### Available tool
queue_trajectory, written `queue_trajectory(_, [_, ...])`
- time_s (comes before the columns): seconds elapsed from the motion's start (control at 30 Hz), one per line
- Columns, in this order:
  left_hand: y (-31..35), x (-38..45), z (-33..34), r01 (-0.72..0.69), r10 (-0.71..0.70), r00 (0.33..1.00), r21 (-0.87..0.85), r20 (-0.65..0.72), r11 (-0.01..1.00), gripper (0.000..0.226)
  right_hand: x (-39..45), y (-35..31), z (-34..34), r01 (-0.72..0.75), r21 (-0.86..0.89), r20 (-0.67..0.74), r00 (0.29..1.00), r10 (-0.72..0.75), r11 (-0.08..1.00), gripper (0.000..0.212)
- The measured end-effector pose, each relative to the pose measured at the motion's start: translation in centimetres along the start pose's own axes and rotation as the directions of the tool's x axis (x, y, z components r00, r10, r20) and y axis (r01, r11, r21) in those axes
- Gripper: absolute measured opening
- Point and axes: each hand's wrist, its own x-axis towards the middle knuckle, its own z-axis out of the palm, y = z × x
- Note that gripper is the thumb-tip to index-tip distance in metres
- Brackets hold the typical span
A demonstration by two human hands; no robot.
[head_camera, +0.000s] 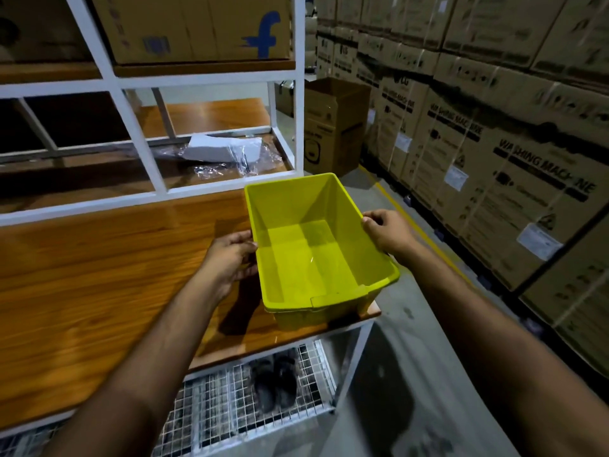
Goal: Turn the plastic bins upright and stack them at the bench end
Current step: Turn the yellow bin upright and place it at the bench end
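A yellow plastic bin (309,255) stands upright and empty at the right end of the wooden bench (99,275), its near corner reaching the bench edge. My left hand (232,258) presses against the bin's left wall with the fingers on its rim. My right hand (387,230) grips the bin's right rim from outside. Whether the bin rests fully on the bench or is held slightly above it is unclear. Only this one bin shows.
A white metal shelf frame (296,94) rises behind the bench, with a cardboard box (197,28) on top and plastic-wrapped papers (224,150) lower down. Stacked washing machine cartons (494,143) line the right. A wire mesh shelf (247,390) sits under the bench.
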Motion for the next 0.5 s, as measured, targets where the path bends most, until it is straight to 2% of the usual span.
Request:
queue_trajectory(0.17, [-0.4, -0.3, 0.2, -0.011, 0.011, 1.000, 0.029, -0.008, 1.000, 0.038, -0.4, 0.2, -0.1, 0.031, -0.016, -0.007, 0.999, -0.031, 0.999, 0.031])
queue_trajectory(0.5, [-0.5, -0.9, 1.4, -0.029, 0.029, 1.000, 0.013, 0.010, 1.000, 0.033, -0.7, 0.7, -1.2, 0.060, -0.106, -0.015, 0.998, -0.061, 0.993, 0.031])
